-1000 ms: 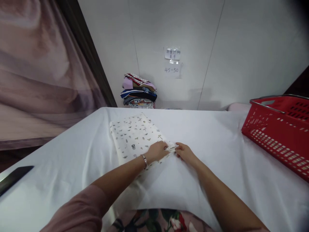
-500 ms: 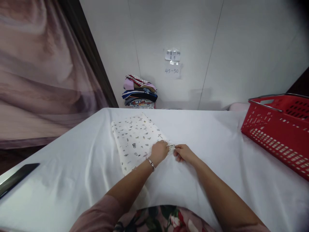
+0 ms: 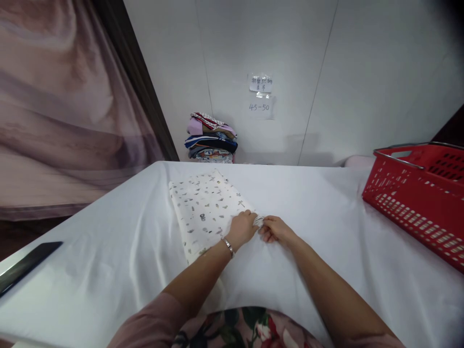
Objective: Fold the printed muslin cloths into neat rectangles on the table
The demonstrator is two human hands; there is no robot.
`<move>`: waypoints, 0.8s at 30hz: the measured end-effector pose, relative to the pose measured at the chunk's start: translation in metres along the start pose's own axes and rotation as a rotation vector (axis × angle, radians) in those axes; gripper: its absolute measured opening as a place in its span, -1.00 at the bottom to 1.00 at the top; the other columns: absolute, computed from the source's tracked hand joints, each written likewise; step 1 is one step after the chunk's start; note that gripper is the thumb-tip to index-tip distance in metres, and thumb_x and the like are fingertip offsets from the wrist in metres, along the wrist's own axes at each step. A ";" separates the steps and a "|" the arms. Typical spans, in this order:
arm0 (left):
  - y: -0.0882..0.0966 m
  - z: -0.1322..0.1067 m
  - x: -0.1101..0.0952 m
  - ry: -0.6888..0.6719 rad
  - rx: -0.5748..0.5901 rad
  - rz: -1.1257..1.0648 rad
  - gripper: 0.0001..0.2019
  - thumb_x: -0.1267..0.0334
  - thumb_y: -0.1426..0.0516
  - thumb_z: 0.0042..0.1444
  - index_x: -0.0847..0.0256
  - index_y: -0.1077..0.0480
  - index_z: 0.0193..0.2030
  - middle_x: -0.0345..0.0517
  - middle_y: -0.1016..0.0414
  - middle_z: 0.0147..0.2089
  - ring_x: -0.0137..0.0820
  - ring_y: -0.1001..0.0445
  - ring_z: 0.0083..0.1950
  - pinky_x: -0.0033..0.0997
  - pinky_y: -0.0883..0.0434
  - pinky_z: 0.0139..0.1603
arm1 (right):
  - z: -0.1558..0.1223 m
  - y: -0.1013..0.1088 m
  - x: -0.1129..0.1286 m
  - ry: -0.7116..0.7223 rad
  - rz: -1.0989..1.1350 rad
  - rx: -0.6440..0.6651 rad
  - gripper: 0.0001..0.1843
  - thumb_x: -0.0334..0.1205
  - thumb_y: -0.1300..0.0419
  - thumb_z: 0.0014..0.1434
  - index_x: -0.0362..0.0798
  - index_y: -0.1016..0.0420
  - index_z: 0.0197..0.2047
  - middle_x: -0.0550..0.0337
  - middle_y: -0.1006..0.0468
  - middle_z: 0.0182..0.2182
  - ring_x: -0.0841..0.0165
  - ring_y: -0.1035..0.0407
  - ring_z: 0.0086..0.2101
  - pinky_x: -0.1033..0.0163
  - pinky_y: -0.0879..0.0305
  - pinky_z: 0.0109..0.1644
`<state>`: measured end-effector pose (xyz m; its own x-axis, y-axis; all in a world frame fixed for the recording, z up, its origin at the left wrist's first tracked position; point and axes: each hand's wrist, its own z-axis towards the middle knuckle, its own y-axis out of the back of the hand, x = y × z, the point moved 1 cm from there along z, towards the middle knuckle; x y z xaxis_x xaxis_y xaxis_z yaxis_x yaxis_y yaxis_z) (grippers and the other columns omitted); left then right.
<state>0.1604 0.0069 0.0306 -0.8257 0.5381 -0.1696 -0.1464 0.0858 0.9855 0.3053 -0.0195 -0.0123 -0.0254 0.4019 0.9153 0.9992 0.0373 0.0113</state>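
Observation:
A folded white cloth with small dark prints (image 3: pixel 206 208) lies on the table covered by a white sheet (image 3: pixel 108 261). My left hand (image 3: pixel 242 227), with a bracelet at the wrist, rests on the cloth's near right corner, its fingers closed on the bunched edge. My right hand (image 3: pixel 275 229) sits just to the right of it, pinching the same small bunch of fabric (image 3: pixel 258 221). The two hands almost touch.
A red plastic basket (image 3: pixel 416 198) with metal handles stands at the right edge. A pile of folded clothes (image 3: pixel 210 140) sits behind the table against the white wall, under two paper notes (image 3: pixel 260 94). A dark flat object (image 3: pixel 25 266) lies at the far left. A pinkish curtain (image 3: pixel 54 96) hangs on the left.
My hands have drawn closer together on the cloth's corner, bunching the edge between them. The view has shifted slightly.

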 end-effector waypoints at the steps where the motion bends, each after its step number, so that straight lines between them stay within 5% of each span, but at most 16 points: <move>1: 0.000 0.002 0.001 -0.003 0.009 -0.009 -0.78 0.19 -0.07 0.12 0.09 -0.36 -0.09 -0.10 -0.38 -0.07 -0.30 -0.36 -0.04 -0.38 -0.29 -0.13 | 0.000 0.000 0.000 0.007 0.001 0.004 -0.93 -0.27 -0.03 0.14 -0.07 -0.28 -0.30 0.24 -0.50 -0.53 0.49 -0.35 -0.69 0.44 -0.16 -0.71; 8: 0.007 0.009 0.020 -0.078 0.067 -0.237 -0.77 0.22 -0.09 0.07 0.01 -0.43 -0.11 -0.23 -0.44 -0.10 -0.40 -0.40 -0.10 -0.50 -0.29 -0.16 | 0.002 0.001 0.001 0.065 -0.062 -0.058 -0.90 -0.28 -0.02 0.13 -0.07 -0.33 -0.30 0.26 -0.48 -0.50 0.53 -0.33 -0.67 0.47 -0.10 -0.71; 13: 0.008 0.006 0.015 -0.042 0.096 -0.197 -0.72 0.25 -0.07 0.06 0.03 -0.40 -0.06 -0.16 -0.42 -0.05 -0.35 -0.40 -0.06 -0.45 -0.30 -0.11 | 0.001 0.000 0.002 0.123 -0.201 -0.148 -0.85 -0.28 -0.04 0.12 -0.08 -0.42 -0.37 0.36 -0.33 -0.74 0.53 -0.16 -0.76 0.45 0.00 -0.72; 18: -0.003 0.006 0.004 0.031 -0.010 -0.017 -0.79 0.26 -0.02 0.11 0.14 -0.36 -0.12 -0.05 -0.41 -0.09 -0.29 -0.39 -0.06 -0.38 -0.30 -0.15 | -0.003 -0.001 0.006 0.144 -0.267 -0.178 -0.82 -0.24 -0.04 0.13 -0.06 -0.47 -0.33 0.35 -0.34 -0.73 0.52 -0.14 -0.75 0.43 -0.01 -0.70; 24: -0.010 0.007 0.012 0.079 -0.081 -0.056 -0.84 0.34 0.02 0.13 0.17 -0.32 -0.17 -0.08 -0.42 -0.11 -0.34 -0.40 -0.08 -0.41 -0.29 -0.15 | -0.004 -0.006 0.007 0.139 -0.248 -0.202 -0.78 -0.13 -0.05 0.15 -0.09 -0.41 -0.28 0.33 -0.36 -0.69 0.52 -0.17 -0.73 0.43 -0.01 -0.70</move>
<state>0.1555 0.0186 0.0192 -0.8547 0.4665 -0.2277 -0.2346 0.0442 0.9711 0.2989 -0.0205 -0.0039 -0.2774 0.2739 0.9209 0.9493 -0.0694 0.3066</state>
